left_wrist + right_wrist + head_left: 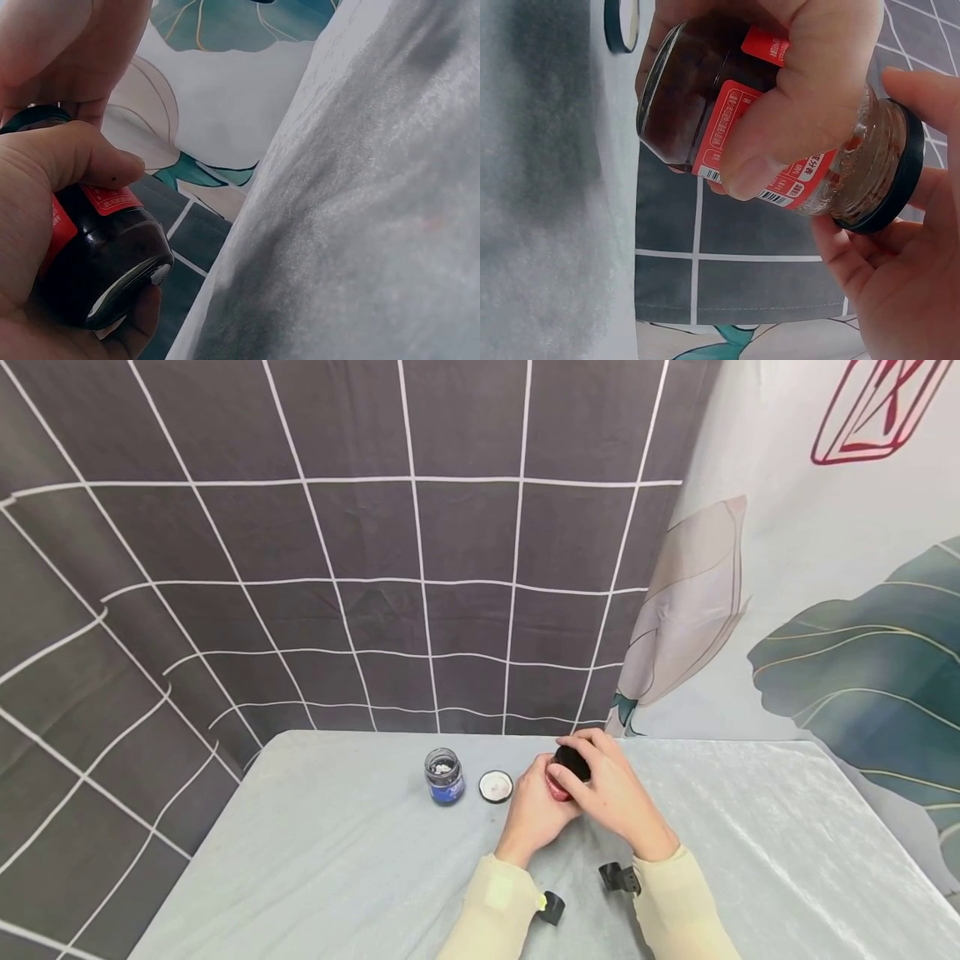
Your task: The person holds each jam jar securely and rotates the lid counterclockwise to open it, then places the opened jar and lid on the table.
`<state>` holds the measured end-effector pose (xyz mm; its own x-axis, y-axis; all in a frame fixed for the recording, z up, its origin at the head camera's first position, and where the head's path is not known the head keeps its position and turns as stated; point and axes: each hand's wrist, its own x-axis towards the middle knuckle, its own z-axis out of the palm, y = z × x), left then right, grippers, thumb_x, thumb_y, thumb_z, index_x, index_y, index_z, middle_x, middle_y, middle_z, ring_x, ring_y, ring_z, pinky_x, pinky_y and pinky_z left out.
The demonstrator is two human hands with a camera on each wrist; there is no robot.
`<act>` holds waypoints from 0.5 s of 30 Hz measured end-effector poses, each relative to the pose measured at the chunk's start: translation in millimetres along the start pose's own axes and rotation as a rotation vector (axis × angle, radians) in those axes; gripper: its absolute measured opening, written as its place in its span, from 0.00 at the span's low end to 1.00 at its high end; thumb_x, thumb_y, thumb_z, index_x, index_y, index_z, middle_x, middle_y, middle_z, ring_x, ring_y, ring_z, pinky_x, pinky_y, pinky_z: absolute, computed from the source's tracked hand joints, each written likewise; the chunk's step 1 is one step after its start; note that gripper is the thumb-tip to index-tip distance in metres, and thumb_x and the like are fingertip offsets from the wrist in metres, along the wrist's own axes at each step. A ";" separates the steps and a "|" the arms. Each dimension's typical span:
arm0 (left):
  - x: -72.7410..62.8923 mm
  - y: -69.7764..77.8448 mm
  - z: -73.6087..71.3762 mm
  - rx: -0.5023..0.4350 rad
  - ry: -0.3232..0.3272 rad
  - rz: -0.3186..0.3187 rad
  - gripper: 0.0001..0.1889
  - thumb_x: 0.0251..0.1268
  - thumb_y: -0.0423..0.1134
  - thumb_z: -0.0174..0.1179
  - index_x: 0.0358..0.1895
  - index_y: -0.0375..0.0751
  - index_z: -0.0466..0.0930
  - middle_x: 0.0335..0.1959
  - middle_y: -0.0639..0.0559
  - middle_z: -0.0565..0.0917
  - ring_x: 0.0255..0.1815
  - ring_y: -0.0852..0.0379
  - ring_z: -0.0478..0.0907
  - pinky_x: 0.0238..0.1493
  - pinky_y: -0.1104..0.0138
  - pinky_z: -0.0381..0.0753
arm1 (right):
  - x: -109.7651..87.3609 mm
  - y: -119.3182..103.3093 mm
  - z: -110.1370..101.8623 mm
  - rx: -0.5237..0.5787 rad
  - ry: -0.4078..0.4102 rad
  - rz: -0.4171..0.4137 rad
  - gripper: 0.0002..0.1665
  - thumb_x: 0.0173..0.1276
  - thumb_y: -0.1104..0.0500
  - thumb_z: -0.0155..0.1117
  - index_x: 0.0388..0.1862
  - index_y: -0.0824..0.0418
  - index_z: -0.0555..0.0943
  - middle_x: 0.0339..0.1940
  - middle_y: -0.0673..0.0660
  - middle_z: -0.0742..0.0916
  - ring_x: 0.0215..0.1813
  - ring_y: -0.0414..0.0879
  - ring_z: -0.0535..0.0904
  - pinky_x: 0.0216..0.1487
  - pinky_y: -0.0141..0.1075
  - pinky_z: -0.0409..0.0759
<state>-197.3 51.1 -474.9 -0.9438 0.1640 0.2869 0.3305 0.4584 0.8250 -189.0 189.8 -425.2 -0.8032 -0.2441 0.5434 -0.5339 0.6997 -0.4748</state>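
A glass jar [555, 788] with red labels and dark contents is up off the table between my hands. My left hand [536, 810] grips its body, the thumb lying across the label in the right wrist view. At the black lid [892, 180], which is on the jar, my right hand [618, 793] holds the rim with fingers and thumb around it. The jar is tilted in the right wrist view, and its base [127, 292] shows below the left thumb in the left wrist view.
A blue-labelled glass jar [447, 789] stands without a lid to the left, whitish bits inside. Beside it a loose round lid [496, 787] lies with its white inside up. Pale cloth [337, 860] covers the table, and a dark gridded curtain [360, 535] hangs behind.
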 end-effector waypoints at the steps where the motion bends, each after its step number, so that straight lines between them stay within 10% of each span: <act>1: 0.0 0.0 0.0 0.000 0.000 0.000 0.27 0.49 0.43 0.75 0.53 0.42 0.77 0.44 0.52 0.84 0.44 0.60 0.82 0.49 0.65 0.81 | 0.1 -0.1 -0.1 0.001 -0.001 -0.001 0.23 0.67 0.52 0.70 0.56 0.65 0.83 0.50 0.57 0.81 0.54 0.52 0.75 0.55 0.47 0.73; 15: -0.2 -0.1 -0.1 -0.001 0.000 -0.013 0.29 0.49 0.43 0.75 0.56 0.42 0.77 0.46 0.51 0.85 0.46 0.59 0.82 0.50 0.64 0.81 | -0.1 -0.6 -0.5 0.006 -0.003 0.007 0.22 0.68 0.52 0.68 0.56 0.63 0.83 0.52 0.57 0.81 0.57 0.53 0.74 0.57 0.48 0.73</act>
<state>-197.1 50.9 -475.0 -0.9480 0.1577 0.2763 0.3181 0.4598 0.8291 -188.5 189.8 -424.6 -0.8076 -0.2417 0.5380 -0.5301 0.6972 -0.4825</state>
